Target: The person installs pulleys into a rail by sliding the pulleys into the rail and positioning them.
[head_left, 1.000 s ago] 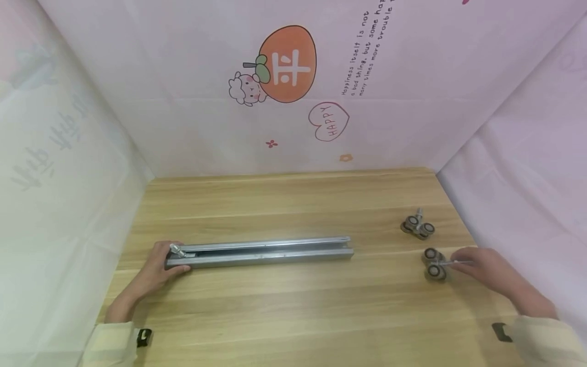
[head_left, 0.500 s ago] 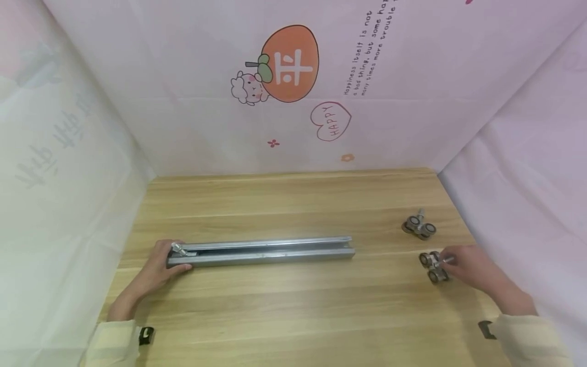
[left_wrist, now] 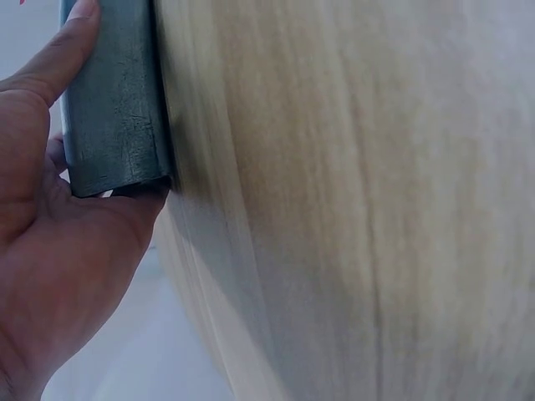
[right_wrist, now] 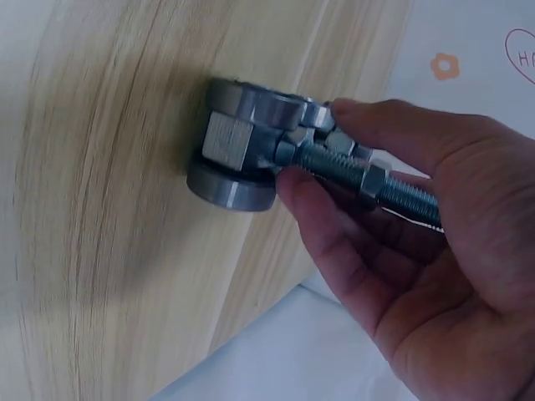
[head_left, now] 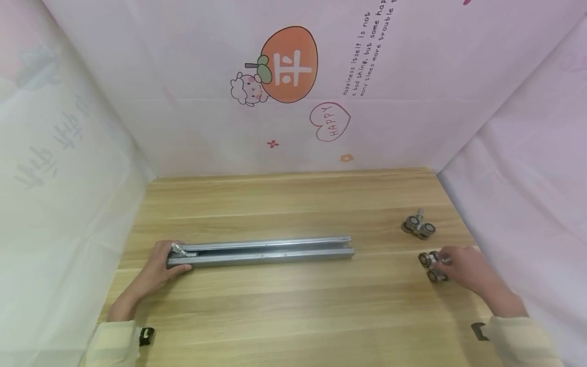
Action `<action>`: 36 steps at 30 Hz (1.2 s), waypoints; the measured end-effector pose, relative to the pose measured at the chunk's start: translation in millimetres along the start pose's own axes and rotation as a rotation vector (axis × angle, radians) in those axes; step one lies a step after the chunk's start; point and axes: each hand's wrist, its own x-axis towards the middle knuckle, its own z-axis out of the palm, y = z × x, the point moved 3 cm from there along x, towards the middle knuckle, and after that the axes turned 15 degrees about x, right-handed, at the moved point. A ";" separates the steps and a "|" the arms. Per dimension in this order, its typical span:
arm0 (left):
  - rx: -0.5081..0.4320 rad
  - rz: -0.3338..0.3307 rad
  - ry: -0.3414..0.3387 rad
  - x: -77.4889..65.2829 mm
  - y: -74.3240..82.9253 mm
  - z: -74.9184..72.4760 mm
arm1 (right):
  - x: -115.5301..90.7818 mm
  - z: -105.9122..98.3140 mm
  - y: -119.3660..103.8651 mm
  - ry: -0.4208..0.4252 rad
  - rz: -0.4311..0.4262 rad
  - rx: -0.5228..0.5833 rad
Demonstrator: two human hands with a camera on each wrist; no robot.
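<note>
A long steel C-shaped track lies on the table with its slot facing up. My left hand grips its left end, thumb on the near side and fingers around the far side. Inside the slot at that end sits a roller trolley, only its threaded bolt and a bit of plate showing. At the right, my right hand holds a roller trolley by its wheels and bolt, thumb and fingers around it. Its threaded bolt with a nut points back toward the palm. The track end fills my left grasp.
Another roller trolley lies on the wooden table at the far right, bolt pointing away. White printed cloth walls stand along the back and both sides.
My right hand has turned the trolley and shifted left along it, fingers now closer to the wheels. The left hand and the track stay put.
</note>
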 end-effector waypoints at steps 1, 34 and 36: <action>0.001 -0.001 0.000 0.1 0.2 0.1 | 0.3 0.5 0.3 0.005 -0.003 -0.006; -0.014 -0.043 -0.041 1.6 -0.4 -1.2 | 9.7 -2.0 -13.4 0.036 -0.139 -0.070; -0.010 -0.043 -0.039 1.0 -0.2 -1.0 | 11.2 -3.9 -18.4 0.030 -0.143 -0.060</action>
